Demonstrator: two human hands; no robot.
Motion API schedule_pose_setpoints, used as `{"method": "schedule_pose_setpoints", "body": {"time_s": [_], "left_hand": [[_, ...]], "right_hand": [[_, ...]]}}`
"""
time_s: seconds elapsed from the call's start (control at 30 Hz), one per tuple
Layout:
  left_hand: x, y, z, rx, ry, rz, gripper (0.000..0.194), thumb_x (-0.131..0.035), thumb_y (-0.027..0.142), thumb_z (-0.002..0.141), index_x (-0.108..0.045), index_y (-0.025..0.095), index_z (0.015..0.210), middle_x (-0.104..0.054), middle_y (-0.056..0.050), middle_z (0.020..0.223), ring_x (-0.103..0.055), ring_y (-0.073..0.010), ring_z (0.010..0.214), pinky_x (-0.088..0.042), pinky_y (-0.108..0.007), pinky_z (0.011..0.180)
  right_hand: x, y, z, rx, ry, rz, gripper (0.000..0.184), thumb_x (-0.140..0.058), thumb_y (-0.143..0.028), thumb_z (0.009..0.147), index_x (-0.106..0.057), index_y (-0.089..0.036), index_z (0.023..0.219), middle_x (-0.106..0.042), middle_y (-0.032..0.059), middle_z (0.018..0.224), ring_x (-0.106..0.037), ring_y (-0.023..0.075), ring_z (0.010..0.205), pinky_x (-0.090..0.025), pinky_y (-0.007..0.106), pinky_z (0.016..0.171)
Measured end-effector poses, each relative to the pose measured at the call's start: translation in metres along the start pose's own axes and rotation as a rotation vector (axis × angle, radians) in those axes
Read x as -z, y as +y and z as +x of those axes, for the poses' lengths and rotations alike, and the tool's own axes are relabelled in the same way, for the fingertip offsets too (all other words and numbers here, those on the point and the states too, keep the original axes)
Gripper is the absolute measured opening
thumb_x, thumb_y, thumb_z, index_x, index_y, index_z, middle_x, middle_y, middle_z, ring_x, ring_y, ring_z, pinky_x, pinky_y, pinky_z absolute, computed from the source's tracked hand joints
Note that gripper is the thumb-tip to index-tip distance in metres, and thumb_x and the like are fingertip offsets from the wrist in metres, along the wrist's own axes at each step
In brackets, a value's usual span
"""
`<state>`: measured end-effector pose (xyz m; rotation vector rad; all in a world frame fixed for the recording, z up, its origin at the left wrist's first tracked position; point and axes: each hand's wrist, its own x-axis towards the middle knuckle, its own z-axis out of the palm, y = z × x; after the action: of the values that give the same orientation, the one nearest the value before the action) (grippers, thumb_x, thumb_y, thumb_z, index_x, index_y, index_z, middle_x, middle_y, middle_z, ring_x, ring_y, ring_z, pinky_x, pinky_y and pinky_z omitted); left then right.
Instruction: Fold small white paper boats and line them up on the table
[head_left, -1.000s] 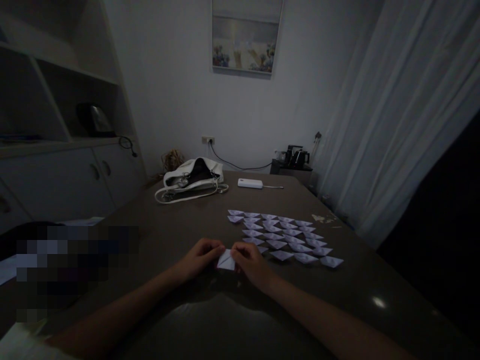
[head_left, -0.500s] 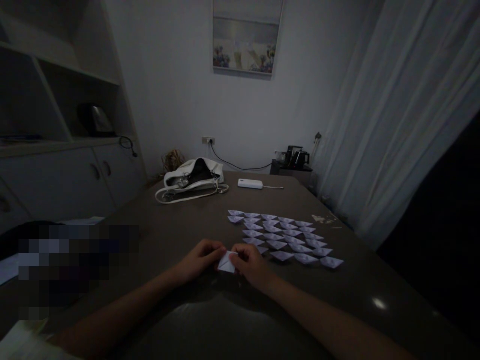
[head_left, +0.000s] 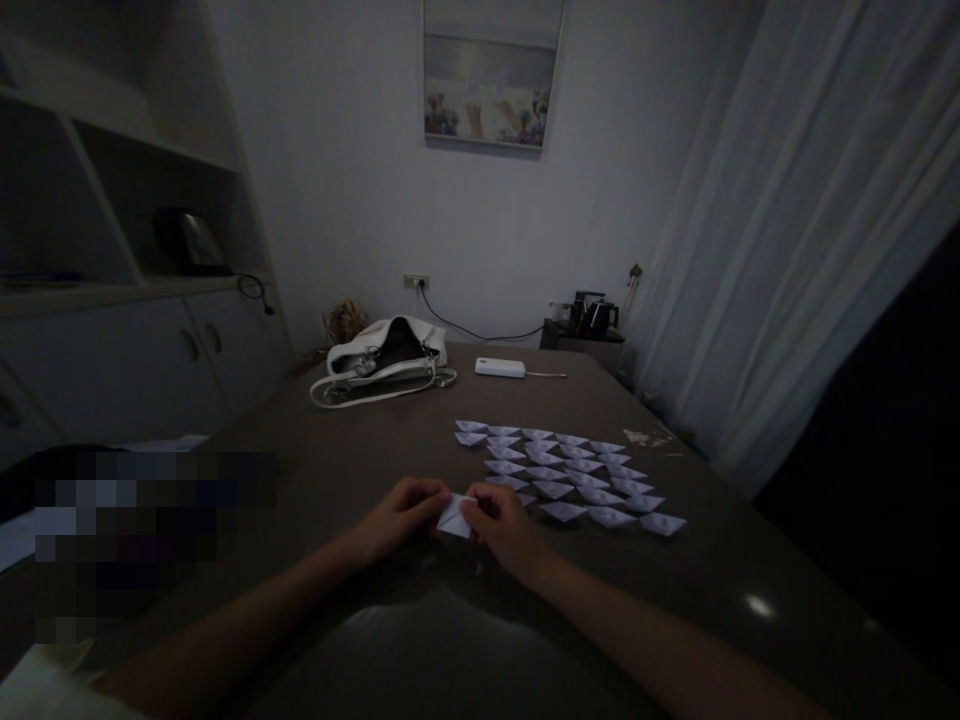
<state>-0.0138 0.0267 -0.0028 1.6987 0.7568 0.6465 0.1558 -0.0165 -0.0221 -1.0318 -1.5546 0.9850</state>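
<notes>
A small piece of folded white paper (head_left: 454, 518) is held between my two hands, low over the dark table (head_left: 337, 620). My left hand (head_left: 409, 512) pinches its left edge between thumb and fingers. On the opposite edge my right hand (head_left: 501, 520) grips it, the thumb lying on the front face. A crease runs slantwise across the paper, and the fingers behind it are mostly hidden. Just beyond my right hand, several folded paper boats (head_left: 553, 489) stand in rows, one of them partly covered by that hand.
At the table's far end lie a white handbag (head_left: 386, 360) and a white power bank (head_left: 500, 368) with a short cable. Paper scraps (head_left: 646, 438) lie near the right edge. Behind stands a black kettle (head_left: 602, 318); a sheer curtain (head_left: 795, 220) hangs at the right.
The folded paper has tilted and risen slightly between my fingers. Both hands keep their hold in nearly the same place, and the paper boats stay put.
</notes>
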Motion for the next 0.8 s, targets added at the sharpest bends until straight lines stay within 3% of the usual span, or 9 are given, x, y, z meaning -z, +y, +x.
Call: {"method": "schedule_pose_setpoints", "body": {"time_s": [0.2, 0.33, 0.8], "left_hand": [[-0.0023, 0.0026, -0.0010, 0.022, 0.020, -0.028, 0.043, -0.059, 0.055, 0.073, -0.054, 0.013, 0.068, -0.047, 0.004, 0.059, -0.042, -0.0098, 0.054, -0.033, -0.020, 0.050], [-0.0013, 0.0030, -0.0009, 0.007, -0.010, -0.006, 0.043, -0.057, 0.055, 0.075, -0.055, 0.012, 0.070, -0.048, 0.003, 0.060, -0.043, -0.0098, 0.054, -0.035, -0.020, 0.051], [0.0004, -0.0017, -0.0014, 0.021, -0.032, 0.047, 0.042, -0.053, 0.054, 0.080, -0.055, 0.012, 0.072, -0.047, 0.003, 0.060, -0.043, -0.0104, 0.056, -0.033, -0.020, 0.051]], "right_hand": [[-0.0004, 0.0019, 0.0007, -0.034, -0.013, 0.007, 0.024, -0.053, -0.032, 0.080, -0.051, -0.017, 0.062, -0.047, -0.0044, 0.050, -0.045, 0.0088, 0.043, -0.033, 0.019, 0.041], [-0.0009, 0.0036, 0.0009, -0.060, -0.062, 0.014, 0.022, -0.054, -0.032, 0.080, -0.053, -0.016, 0.064, -0.048, -0.0039, 0.051, -0.046, 0.0092, 0.043, -0.033, 0.019, 0.040], [-0.0003, 0.0009, 0.0002, -0.047, -0.045, -0.037, 0.021, -0.055, -0.028, 0.078, -0.049, -0.017, 0.061, -0.044, -0.0051, 0.049, -0.042, 0.0081, 0.043, -0.028, 0.018, 0.040]]}}
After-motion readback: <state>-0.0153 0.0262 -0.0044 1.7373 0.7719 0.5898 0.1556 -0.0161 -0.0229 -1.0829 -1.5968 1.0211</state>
